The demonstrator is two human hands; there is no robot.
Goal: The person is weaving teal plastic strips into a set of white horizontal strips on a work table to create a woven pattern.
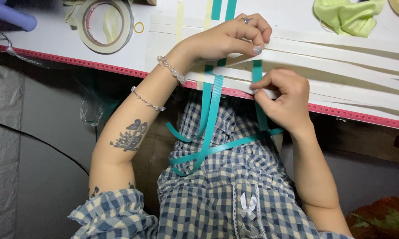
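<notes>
Left hand [235,37] presses flat on white strips [341,57] at table's near edge; right hand [282,95] pinches a teal strip [257,71] there. Tape roll [105,24] far left.

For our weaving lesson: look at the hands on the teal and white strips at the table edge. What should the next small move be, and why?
Probably draw the teal strip snug through the white strips. The right hand pinches it at the table edge, the left hand presses the white strips flat, and loose teal ends hang over the lap, so the weave looks slack.
</notes>
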